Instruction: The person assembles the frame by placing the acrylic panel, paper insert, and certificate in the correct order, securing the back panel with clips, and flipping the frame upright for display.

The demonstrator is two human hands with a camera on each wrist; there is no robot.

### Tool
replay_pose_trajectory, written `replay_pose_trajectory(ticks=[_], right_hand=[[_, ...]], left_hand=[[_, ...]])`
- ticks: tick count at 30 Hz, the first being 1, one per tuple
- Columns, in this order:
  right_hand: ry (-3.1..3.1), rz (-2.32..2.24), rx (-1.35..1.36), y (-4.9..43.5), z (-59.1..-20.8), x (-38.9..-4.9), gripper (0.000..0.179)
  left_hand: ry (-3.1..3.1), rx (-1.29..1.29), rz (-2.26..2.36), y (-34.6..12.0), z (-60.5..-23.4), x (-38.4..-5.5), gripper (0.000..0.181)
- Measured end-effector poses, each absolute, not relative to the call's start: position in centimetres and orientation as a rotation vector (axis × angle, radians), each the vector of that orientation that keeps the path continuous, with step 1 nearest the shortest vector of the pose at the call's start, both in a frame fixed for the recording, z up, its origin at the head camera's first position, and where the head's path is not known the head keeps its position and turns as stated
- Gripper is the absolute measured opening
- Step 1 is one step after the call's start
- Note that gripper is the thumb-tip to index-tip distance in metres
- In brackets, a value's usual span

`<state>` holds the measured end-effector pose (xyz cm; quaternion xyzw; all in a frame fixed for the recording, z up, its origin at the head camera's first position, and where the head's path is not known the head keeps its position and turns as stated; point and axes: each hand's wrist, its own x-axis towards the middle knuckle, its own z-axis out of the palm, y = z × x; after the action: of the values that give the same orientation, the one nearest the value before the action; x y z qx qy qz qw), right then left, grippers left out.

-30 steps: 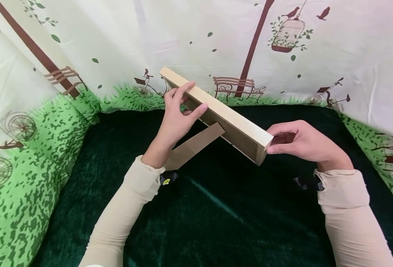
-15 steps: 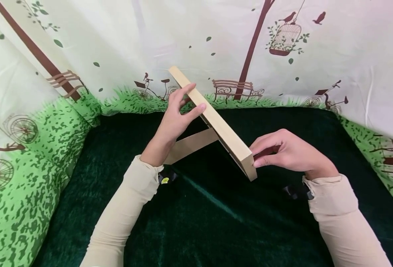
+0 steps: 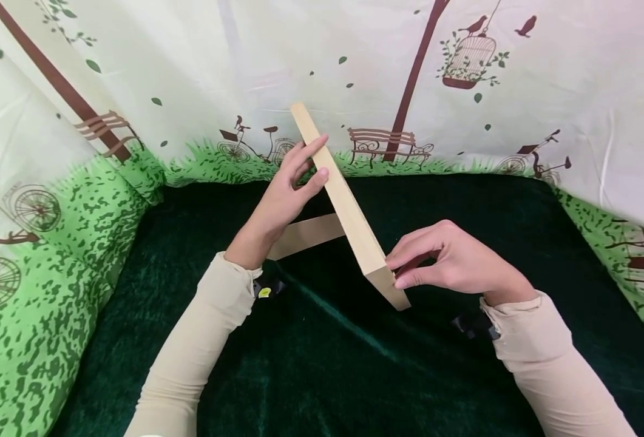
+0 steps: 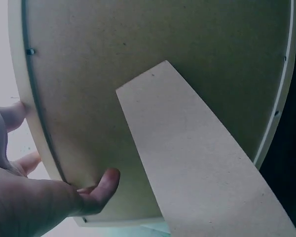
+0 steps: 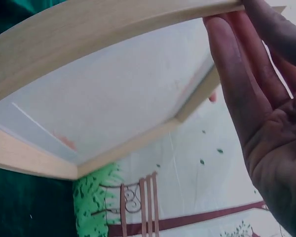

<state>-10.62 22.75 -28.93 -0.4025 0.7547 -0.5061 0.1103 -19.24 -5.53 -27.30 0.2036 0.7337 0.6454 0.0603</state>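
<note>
A light wooden picture frame [image 3: 346, 209] stands on edge, tilted, its top rim running from back left to front right. My left hand [image 3: 286, 191] grips this rim from the left, thumb and a finger on the wood; in the left wrist view one finger reaches over the brown backboard [image 4: 84, 89]. From the backboard a flat easel stand [image 3: 308, 235] sticks out to the left, partly behind my left wrist. My right hand [image 3: 447, 258] pinches the rim at the near corner. In the right wrist view the frame's pale, glossy front panel [image 5: 123, 89] shows faint reflections.
Dark green velvet cloth [image 3: 322, 364] covers the surface below. Behind and at the left hangs a white curtain [image 3: 267, 54] printed with trees, benches and bicycles. Black straps with small devices [image 3: 269, 288] sit at both wrists.
The frame has turned, its near end swinging left and toward me, so its back faces further left. My right hand has moved left with that corner; the left hand stays nearly in place.
</note>
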Motion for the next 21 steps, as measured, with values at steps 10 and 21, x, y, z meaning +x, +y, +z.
replay_pose_trajectory(ticks=[10, 21], right_hand=[[2.386, -1.539, -1.220, 20.1, -29.2, -9.3, 0.034], [2.350, -1.754, -1.621, 17.7, -30.6, -8.8, 0.044]], left_hand=[[2.130, 0.667, 2.060, -6.2, -27.7, -19.5, 0.049], [2.057, 0.709, 2.091, -6.7, -27.9, -20.3, 0.047]])
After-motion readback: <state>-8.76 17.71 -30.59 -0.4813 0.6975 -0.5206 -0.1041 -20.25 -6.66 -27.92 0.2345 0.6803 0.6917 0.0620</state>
